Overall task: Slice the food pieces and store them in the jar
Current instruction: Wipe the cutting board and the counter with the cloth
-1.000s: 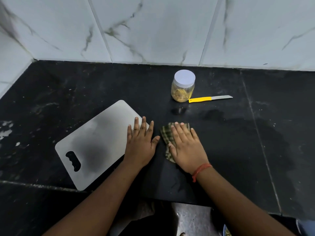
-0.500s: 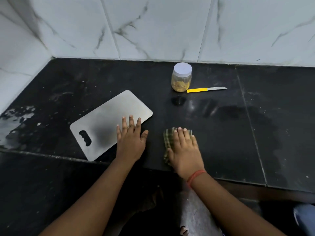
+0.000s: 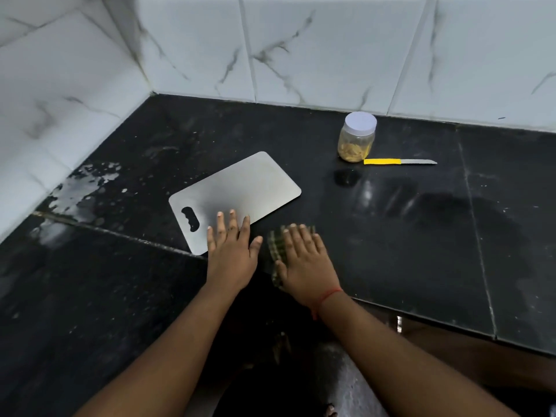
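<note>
The jar stands upright far back on the black counter, near the tiled wall. Its pale lid is on, and yellowish food pieces fill its lower part.

Just right of the jar's base lies the knife, flat on the counter. Its long axis runs almost straight left to right: the yellow handle ends beside the jar (touching it or only very near, I cannot tell) and the blade points right, away from the jar.

The metal cutting board lies flat nearer the counter's front edge, left of the jar and well apart from it. Its long axis runs diagonally, with the handle cut-out at the near-left end and the opposite corner aimed toward the far right.

The left hand lies palm down with fingers straight and slightly spread; its fingertips rest on the near edge of the board, and it holds nothing.

The right hand presses flat, fingers extended, on a green checked cloth on the counter just right of the left hand. Hand and cloth are blurred. A red thread circles the right wrist.

A damp dark patch shows on the counter to the right of the hands.
</note>
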{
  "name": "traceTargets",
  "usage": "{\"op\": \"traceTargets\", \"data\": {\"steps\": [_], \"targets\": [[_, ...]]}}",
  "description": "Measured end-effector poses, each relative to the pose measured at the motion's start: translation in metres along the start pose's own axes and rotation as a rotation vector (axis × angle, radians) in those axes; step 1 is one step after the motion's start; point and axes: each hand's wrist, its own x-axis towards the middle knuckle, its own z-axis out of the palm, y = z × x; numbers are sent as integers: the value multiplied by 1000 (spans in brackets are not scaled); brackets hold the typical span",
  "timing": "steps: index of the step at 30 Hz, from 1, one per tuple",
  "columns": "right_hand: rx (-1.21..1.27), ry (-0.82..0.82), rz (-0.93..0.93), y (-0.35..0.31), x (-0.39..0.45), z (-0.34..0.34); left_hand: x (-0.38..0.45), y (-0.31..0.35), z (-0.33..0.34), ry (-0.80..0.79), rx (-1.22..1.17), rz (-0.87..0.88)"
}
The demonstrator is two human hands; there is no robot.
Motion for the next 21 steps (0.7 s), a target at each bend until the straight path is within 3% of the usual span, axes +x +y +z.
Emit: {"op": "traceTargets", "data": {"steps": [2,5,8,12,15,18,21], "targets": [[-36,-31,-90,0,7,0,2,-6,-2,4,-1,-6],[1,18,73,5,18,-4,8,-11,2,-1,2,-28],[-106,-10,-147,17,30,-2,16,-14,8,-11,17,8],[-74,37,144,49,61,-11,33,-12,17,-11,13,48],[-105,24,38,54,69,-10,50,-6,24,-26,-4,121],[-82,67,205,70,92,-19,67,-1,29,-31,-8,163],[-138,0,51,79,114,-18,80,0,31,-30,-15,220]]}}
